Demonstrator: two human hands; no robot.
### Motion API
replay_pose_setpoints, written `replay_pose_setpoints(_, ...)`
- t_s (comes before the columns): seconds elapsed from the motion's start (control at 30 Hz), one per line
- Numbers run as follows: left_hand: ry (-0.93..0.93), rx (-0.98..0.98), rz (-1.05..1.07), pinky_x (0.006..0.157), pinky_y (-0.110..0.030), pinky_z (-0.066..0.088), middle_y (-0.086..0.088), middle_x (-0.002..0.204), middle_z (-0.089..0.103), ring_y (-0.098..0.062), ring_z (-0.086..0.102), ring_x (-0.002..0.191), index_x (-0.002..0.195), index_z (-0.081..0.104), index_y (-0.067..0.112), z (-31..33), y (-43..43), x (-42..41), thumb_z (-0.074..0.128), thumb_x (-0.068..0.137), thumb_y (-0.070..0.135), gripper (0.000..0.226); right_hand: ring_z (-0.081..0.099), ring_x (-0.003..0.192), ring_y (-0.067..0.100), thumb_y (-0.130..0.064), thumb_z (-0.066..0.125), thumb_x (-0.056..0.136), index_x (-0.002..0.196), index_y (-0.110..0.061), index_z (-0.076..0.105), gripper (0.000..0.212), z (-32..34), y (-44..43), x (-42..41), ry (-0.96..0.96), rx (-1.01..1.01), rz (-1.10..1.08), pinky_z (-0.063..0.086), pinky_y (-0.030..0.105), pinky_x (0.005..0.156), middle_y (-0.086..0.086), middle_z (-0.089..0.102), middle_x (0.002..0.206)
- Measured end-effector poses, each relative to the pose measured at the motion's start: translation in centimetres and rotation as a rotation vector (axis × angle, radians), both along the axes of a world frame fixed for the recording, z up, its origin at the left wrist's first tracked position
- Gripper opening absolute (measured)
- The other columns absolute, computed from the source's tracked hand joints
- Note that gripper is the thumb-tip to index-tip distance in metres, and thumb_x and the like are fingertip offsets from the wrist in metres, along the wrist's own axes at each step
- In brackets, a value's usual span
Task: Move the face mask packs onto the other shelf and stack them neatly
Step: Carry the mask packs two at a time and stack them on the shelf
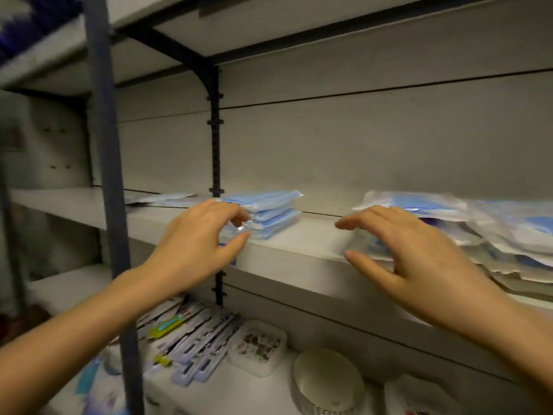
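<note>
A small stack of blue face mask packs (270, 212) in clear wrap sits on the grey middle shelf (299, 244). My left hand (200, 244) is at the stack's left front corner, fingers and thumb pinched on the plastic wrap. A loose, untidy pile of mask packs (478, 229) lies on the same shelf at the right. My right hand (413, 250) hovers at the left end of that pile, fingers spread over the top and thumb below; whether it grips a pack is unclear. Another flat pack (161, 199) lies on the shelf bay to the left.
A dark upright post (110, 190) stands close in front at the left. A black bracket rail (215, 145) runs up the back wall. The lower shelf holds several packaged items (191, 345), a white tray (257, 348) and a round tin (327, 381).
</note>
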State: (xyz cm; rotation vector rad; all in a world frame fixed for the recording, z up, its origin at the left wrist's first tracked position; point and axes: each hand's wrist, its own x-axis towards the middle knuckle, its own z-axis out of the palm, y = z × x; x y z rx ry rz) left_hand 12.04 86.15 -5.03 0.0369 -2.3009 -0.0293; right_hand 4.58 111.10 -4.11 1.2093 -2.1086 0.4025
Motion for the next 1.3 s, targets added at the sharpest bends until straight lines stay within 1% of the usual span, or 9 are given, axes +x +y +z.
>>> replay_pose_setpoints(0.07, -0.025, -0.018, 0.052, 0.076, -0.027, 0.045, 0.004, 0.105, 0.065, -0.015, 0.057, 0.099, 0.106, 0.063, 0.02, -0.4, -1.5, 1.4, 0.041, 0.08, 0.051, 0.046, 0.046, 0.115, 0.003, -0.047, 0.043, 0.088, 0.121, -0.038, 0.048, 0.035, -0.2, -2.0, 0.2, -0.029, 0.025, 0.039, 0.038, 0.022, 0.092, -0.019, 0.051, 0.122)
replay_pose_setpoints(0.17, -0.029, -0.019, 0.136, 0.084, -0.029, 0.044, 0.005, 0.112, 0.063, -0.013, 0.055, 0.105, 0.113, 0.06, 0.021, -0.7, -4.2, 3.7, 0.054, 0.087, 0.04, 0.033, 0.044, 0.119, 0.003, -0.044, 0.045, 0.088, 0.122, -0.038, 0.047, 0.035, -0.3, -5.4, 0.7, -0.044, 0.076, 0.071, 0.037, 0.024, 0.093, -0.019, 0.051, 0.125)
replay_pose_setpoints(0.3, -0.032, -0.032, 0.224, 0.088, -0.031, 0.044, 0.004, 0.115, 0.063, -0.014, 0.055, 0.108, 0.118, 0.057, 0.02, -1.1, -8.0, 6.9, 0.049, 0.086, 0.047, 0.042, 0.046, 0.119, 0.006, -0.044, 0.045, 0.088, 0.124, -0.037, 0.046, 0.037, -0.3, -9.9, 1.9, -0.049, 0.111, 0.075, 0.038, 0.026, 0.092, -0.018, 0.051, 0.128)
replay_pose_setpoints(0.47, -0.046, -0.026, 0.282, 0.089, -0.031, 0.045, 0.002, 0.12, 0.061, -0.015, 0.054, 0.11, 0.12, 0.055, 0.021, -1.2, -14.1, 11.1, 0.054, 0.086, 0.043, 0.041, 0.045, 0.12, 0.006, -0.049, 0.043, 0.087, 0.125, -0.038, 0.045, 0.039, -0.2, -16.8, 4.9, -0.033, 0.109, 0.101, 0.042, 0.028, 0.089, -0.017, 0.048, 0.132)
replay_pose_setpoints(0.6, -0.075, -0.03, 0.295, 0.092, -0.025, 0.04, 0.004, 0.124, 0.058, -0.012, 0.051, 0.114, 0.123, 0.052, 0.022, -1.1, -19.5, 14.0, 0.054, 0.086, 0.043, 0.042, 0.045, 0.121, 0.006, -0.05, 0.044, 0.087, 0.126, -0.036, 0.045, 0.042, 0.0, -23.1, 7.5, -0.03, 0.098, 0.106, 0.043, 0.029, 0.095, -0.016, 0.049, 0.132)
replay_pose_setpoints(0.73, -0.083, -0.023, 0.298, 0.091, -0.024, 0.038, 0.002, 0.127, 0.057, -0.013, 0.05, 0.116, 0.126, 0.051, 0.021, -1.3, -24.4, 16.0, 0.053, 0.087, 0.04, 0.043, 0.046, 0.12, 0.006, -0.048, 0.045, 0.088, 0.127, -0.035, 0.045, 0.042, -0.5, -28.8, 9.5, -0.042, 0.102, 0.111, 0.042, 0.028, 0.094, -0.014, 0.05, 0.131)
replay_pose_setpoints(1.07, -0.069, 0.049, 0.267, 0.09, -0.028, 0.041, 0.005, 0.12, 0.06, -0.013, 0.052, 0.112, 0.123, 0.053, 0.02, -2.8, -35.1, 17.2, 0.052, 0.087, 0.046, 0.045, 0.05, 0.115, 0.008, -0.047, 0.045, 0.089, 0.124, -0.035, 0.046, 0.037, -1.2, -41.1, 11.3, -0.078, 0.138, 0.129, 0.043, 0.026, 0.088, -0.013, 0.053, 0.126)
replay_pose_setpoints(1.2, -0.066, 0.049, 0.256, 0.09, -0.026, 0.039, 0.006, 0.121, 0.059, -0.011, 0.051, 0.113, 0.124, 0.052, 0.022, -3.3, -39.6, 16.2, 0.05, 0.087, 0.047, 0.045, 0.051, 0.104, 0.006, -0.045, 0.046, 0.089, 0.125, -0.032, 0.047, 0.038, -1.7, -46.6, 10.6, -0.08, 0.151, 0.156, 0.046, 0.028, 0.089, -0.012, 0.052, 0.126)
replay_pose_setpoints(1.3, -0.066, 0.034, 0.248, 0.085, -0.021, 0.035, 0.007, 0.124, 0.058, -0.008, 0.05, 0.113, 0.124, 0.052, 0.022, -3.1, -43.5, 14.5, 0.052, 0.088, 0.042, 0.042, 0.051, 0.114, 0.01, -0.043, 0.044, 0.091, 0.125, -0.031, 0.048, 0.037, -1.9, -51.0, 9.4, -0.059, 0.137, 0.164, 0.045, 0.03, 0.092, -0.012, 0.051, 0.128)
